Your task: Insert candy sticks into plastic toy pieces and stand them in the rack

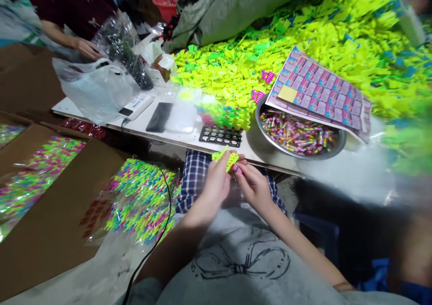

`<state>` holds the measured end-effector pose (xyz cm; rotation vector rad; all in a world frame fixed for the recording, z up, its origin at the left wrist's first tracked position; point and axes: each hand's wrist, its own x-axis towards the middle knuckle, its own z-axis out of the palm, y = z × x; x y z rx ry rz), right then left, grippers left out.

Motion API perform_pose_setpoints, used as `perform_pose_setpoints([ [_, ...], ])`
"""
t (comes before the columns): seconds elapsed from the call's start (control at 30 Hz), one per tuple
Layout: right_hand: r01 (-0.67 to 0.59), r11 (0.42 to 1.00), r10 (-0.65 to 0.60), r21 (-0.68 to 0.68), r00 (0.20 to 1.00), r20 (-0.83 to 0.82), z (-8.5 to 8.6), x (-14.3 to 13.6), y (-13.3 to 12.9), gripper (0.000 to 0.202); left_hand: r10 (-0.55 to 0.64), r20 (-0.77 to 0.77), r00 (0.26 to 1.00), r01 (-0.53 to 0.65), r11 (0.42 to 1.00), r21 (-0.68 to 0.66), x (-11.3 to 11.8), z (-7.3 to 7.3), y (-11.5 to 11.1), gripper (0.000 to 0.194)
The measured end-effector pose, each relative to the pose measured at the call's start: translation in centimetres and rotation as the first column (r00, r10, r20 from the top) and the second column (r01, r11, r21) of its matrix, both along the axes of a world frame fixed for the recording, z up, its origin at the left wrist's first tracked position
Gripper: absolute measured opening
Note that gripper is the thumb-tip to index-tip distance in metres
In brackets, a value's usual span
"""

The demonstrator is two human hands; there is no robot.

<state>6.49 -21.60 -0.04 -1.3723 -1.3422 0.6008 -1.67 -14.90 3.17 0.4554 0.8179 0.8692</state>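
My left hand [218,177] is closed around a yellow-green plastic piece [231,162] above my lap, at the table's front edge. Close against it, my right hand [254,183] pinches a small pink-and-red piece [236,169], which meets the lower side of the yellow-green one. Its exact kind is too small to tell. Just beyond my hands lies a black tray with holes [219,136], and rows of yellow-green pieces [232,117] stand behind it. To the right, a metal bowl [300,154] holds many small colourful wrapped tubes [300,134].
A printed sheet [317,87] partly covers the bowl. Loose yellow-green plastic pieces [216,73] heap up behind. A phone [159,117], a scale-like device [137,107] and plastic bags [94,89] lie leftward, near another person's hand [88,48]. Cartons [64,197] and a black cable [165,226] are at left.
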Motion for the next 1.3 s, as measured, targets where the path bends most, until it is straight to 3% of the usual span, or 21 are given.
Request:
perform_pose_setpoints([
  [0.2, 0.029, 0.998, -0.025, 0.051, 0.997, -0.074, 0.5, 0.2, -0.8, 0.025, 0.004, -0.082, 0.997, 0.014, 0.977, 0.212, 0.7, -0.9, -0.8, 0.024],
  [0.33, 0.002, 1.0, -0.002, -0.003, 0.997, -0.078, 0.0, 1.3, -1.0, 0.024, -0.038, -0.061, 0.997, 0.047, 0.986, 0.159, 0.9, -1.7, -1.4, 0.022],
  [0.47, -0.122, 0.987, 0.106, -0.103, 0.984, -0.145, -0.3, 2.0, -1.1, 0.023, -0.07, -0.008, 0.998, 0.071, 0.991, 0.115, 0.2, -2.2, -2.2, 0.018],
  [0.57, -0.289, 0.943, 0.206, -0.166, 0.897, -0.391, -0.6, 1.5, -1.1, 0.028, -0.118, 0.109, 0.987, 0.106, 0.988, 0.117, -0.9, -2.0, -2.9, 0.023],
  [0.67, -0.353, 0.924, 0.197, -0.148, 0.77, -0.606, -1.2, 0.5, -1.1, 0.027, -0.16, 0.166, 0.973, 0.146, 0.985, 0.095, -2.1, -1.6, -3.4, 0.028],
  [0.87, -0.31, 0.938, 0.105, -0.154, 0.68, -0.725, -2.3, -0.3, -1.4, 0.025, -0.155, 0.179, 0.972, 0.15, 0.988, 0.039, -2.8, -1.0, -3.7, 0.032],
  [1.03, -0.42, 0.905, 0.195, -0.06, 0.537, -0.821, -2.4, 0.1, -1.9, 0.022, -0.172, 0.201, 0.964, 0.17, 0.985, 0.031, -2.5, -0.9, -4.3, 0.03],
  [1.1, -0.432, 0.9, 0.218, -0.055, 0.558, -0.801, -2.2, 0.3, -2.0, 0.023, -0.176, 0.2, 0.964, 0.169, 0.984, 0.051, -2.5, -0.9, -4.4, 0.027],
  [1.3, -0.283, 0.954, 0.186, -0.097, 0.815, -0.549, -0.6, 1.0, -2.7, 0.025, -0.177, 0.112, 0.978, 0.158, 0.974, 0.161, -2.6, 0.1, -4.7, 0.024],
])
